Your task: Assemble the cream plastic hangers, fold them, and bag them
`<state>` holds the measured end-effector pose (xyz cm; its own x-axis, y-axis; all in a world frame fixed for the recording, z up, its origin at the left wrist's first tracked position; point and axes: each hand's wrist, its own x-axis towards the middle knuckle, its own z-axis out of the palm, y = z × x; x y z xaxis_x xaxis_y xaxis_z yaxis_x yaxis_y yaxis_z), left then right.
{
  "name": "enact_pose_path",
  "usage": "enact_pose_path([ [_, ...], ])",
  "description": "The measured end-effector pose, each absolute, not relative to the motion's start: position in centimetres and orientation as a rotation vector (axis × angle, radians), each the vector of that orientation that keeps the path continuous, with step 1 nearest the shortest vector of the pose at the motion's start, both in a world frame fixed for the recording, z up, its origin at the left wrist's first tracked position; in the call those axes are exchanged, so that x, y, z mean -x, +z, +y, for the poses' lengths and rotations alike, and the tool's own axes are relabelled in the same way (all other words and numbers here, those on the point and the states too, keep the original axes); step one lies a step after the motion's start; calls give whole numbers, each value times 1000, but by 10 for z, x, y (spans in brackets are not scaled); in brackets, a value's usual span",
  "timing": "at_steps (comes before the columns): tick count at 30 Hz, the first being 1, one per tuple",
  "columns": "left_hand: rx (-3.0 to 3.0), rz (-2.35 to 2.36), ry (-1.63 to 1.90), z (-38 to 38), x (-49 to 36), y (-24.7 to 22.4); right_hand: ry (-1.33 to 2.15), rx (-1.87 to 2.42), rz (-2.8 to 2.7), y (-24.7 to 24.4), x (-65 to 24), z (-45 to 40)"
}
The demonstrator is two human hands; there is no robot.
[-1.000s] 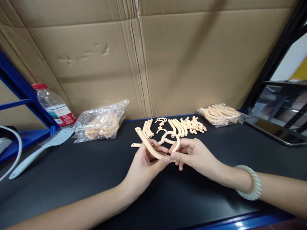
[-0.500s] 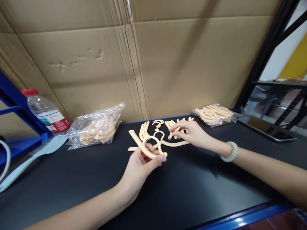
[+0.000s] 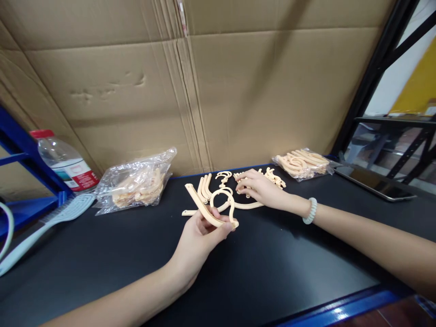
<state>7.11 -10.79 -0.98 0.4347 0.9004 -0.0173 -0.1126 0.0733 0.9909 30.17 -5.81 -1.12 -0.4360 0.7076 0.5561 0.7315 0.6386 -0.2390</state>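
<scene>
Pinched in my left hand [image 3: 204, 229] are a beige curved arm piece [image 3: 200, 204] and a beige hook [image 3: 222, 194], their ends meeting at my thumb. My right hand [image 3: 257, 186] hovers over or touches the row of beige pieces at the back, its fingers bent and apart; nothing can be seen in it. Behind my left hand lies an assembled-looking hanger [image 3: 248, 205] with its hook. Several curved arm pieces [image 3: 205, 186] and small hooks [image 3: 224, 175] lie beyond it. A pile of small beige parts [image 3: 275, 178] is beside my right hand.
At the left stand a red-capped bottle [image 3: 70, 163], a bag of beige parts [image 3: 139, 184] and a pale blue brush [image 3: 71, 208]. Another bag [image 3: 303, 162] and a dark tablet [image 3: 374, 181] lie at the back right. Cardboard [image 3: 238, 91] rises behind the black table [image 3: 265, 263].
My right hand has moved slightly left, uncovering the pile of small parts. The hook in my left hand has turned and shifted a little right; the grip remains.
</scene>
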Motion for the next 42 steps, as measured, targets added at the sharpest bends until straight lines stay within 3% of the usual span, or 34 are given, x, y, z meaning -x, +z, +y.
enact_pose_path([
  [13,-1242,748,951,-108,-70,-11,934,880,-1295,15,-285,-117],
  [28,-1332,666,969,-106,-71,-14,1311,878,-1088,-8,-265,-129],
  [42,-1387,674,932,-108,-72,-14,1326,925,-1216,-17,-257,-131],
])
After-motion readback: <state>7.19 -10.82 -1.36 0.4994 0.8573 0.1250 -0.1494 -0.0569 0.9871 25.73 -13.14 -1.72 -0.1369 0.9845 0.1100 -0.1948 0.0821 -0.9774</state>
